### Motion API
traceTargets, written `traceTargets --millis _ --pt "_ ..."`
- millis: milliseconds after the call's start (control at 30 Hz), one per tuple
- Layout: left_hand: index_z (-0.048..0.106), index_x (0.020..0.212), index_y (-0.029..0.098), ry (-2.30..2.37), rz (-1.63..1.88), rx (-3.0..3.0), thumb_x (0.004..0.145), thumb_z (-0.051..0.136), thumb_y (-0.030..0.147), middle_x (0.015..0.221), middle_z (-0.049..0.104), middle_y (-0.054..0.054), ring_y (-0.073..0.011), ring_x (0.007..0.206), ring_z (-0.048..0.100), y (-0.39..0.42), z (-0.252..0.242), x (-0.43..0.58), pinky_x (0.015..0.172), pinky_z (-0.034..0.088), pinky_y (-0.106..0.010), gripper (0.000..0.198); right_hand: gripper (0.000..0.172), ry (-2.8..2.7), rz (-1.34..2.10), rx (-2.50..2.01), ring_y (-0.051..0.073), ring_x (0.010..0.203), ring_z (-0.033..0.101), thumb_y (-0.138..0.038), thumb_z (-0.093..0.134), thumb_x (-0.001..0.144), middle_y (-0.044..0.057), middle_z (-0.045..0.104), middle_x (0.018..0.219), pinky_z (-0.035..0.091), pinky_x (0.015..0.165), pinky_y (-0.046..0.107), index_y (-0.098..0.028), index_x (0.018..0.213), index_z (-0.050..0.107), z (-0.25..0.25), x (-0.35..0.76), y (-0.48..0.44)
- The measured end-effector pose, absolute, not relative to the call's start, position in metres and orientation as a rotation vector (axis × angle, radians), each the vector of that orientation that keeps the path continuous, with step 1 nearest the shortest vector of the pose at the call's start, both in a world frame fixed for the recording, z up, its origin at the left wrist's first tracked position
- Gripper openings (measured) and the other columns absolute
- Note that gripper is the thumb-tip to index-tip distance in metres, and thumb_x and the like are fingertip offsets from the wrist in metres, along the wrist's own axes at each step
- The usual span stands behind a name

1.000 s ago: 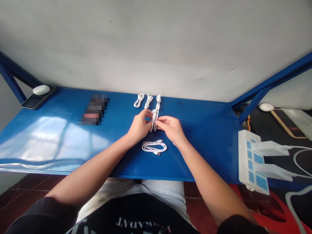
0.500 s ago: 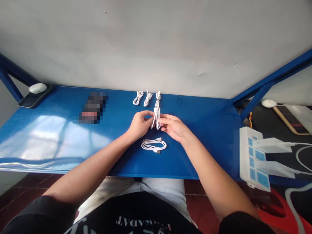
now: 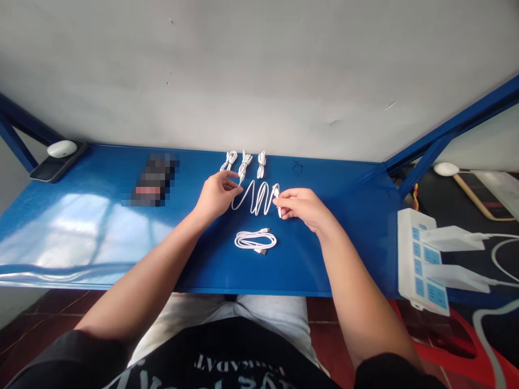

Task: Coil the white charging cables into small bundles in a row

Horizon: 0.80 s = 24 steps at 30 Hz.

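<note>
Between my hands a white USB cable [image 3: 261, 199] hangs in loose, wavy loops. My left hand [image 3: 217, 197] pinches one end of it, just in front of the tied bundles. On the other side my right hand [image 3: 302, 207] grips the opposite end, where a connector shows at the fingertips. Nearer to me a second white cable [image 3: 255, 239] lies coiled on the blue table [image 3: 324, 259], both plugs showing. Behind the hands three white cable bundles stand in a row: a left one [image 3: 231, 158] partly covered by my left hand, a middle one [image 3: 245, 162] and a right one [image 3: 261, 165].
A small dark loop [image 3: 297, 168] lies at the back of the table. To the left are a pixelated dark object [image 3: 154, 178] and a phone [image 3: 44, 172] with a white mouse [image 3: 62, 148] on it. A power strip [image 3: 421, 259] with plugged-in chargers stands at the right edge.
My hands have moved apart, the left one leftward and the right one rightward. The cable between them has gone from a gathered bunch to spread, open loops.
</note>
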<state>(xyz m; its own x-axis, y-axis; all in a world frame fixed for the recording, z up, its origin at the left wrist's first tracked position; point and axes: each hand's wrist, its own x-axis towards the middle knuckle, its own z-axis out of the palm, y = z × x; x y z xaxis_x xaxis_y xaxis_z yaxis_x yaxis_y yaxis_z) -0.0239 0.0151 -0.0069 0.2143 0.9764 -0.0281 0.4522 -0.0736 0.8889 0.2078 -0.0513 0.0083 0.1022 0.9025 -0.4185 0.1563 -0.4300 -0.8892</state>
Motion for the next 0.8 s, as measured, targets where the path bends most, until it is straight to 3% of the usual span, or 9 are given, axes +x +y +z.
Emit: traceTargets --millis 167,300,433,633,800 --pt "0.074 0.109 0.015 1.434 0.679 1.645 0.074 0.079 0.033 0.098 0.078 -0.011 -0.0183 0.069 0.07 0.025 0.004 -0.045 0.062 0.055 -0.029 0.04 0.009 -1.242 1.253 -1.857 0.018 0.064 0.068 -0.023 0.076 0.073 0.006 0.072 0.069 0.055 0.06 0.028 -0.017 0.077 0.073 0.014 0.241 -0.06" --pt "0.074 0.108 0.015 1.555 0.677 1.614 0.073 0.079 0.03 0.101 0.078 -0.012 -0.0186 0.063 0.07 0.029 0.018 -0.06 0.053 0.05 -0.026 0.039 0.034 -1.584 1.234 -1.878 0.017 0.058 0.062 -0.024 0.073 0.073 -0.001 0.066 0.06 0.047 0.055 0.027 -0.02 0.106 0.075 0.02 0.269 -0.069" --pt "0.073 0.107 0.016 1.64 0.682 1.676 0.074 0.076 0.025 0.102 0.078 -0.011 -0.0193 0.063 0.071 0.032 0.03 -0.074 0.051 0.05 -0.026 0.034 0.027 -1.724 1.321 -1.92 0.015 0.053 0.056 -0.029 0.072 0.075 -0.003 0.059 0.056 0.041 0.051 0.026 -0.021 0.1 0.077 0.034 0.28 -0.075" --pt "0.071 0.102 0.018 1.739 0.716 1.744 0.075 0.075 0.024 0.1 0.076 -0.009 -0.0205 0.07 0.072 0.033 0.031 -0.097 0.055 0.053 -0.027 0.028 0.019 -1.6 1.408 -1.869 0.02 0.073 0.07 -0.038 0.08 0.072 0.004 0.074 0.077 0.054 0.071 0.03 -0.021 0.079 0.074 0.052 0.305 -0.087" --pt "0.07 0.103 0.017 1.688 0.785 1.585 0.076 0.079 0.024 0.094 0.073 -0.007 -0.0182 0.07 0.07 0.022 0.036 -0.107 0.061 0.059 -0.03 0.029 0.043 -1.067 1.133 -1.805 0.025 0.082 0.075 -0.04 0.091 0.059 0.011 0.077 0.094 0.062 0.078 0.039 -0.021 0.095 0.076 0.048 0.334 -0.097"
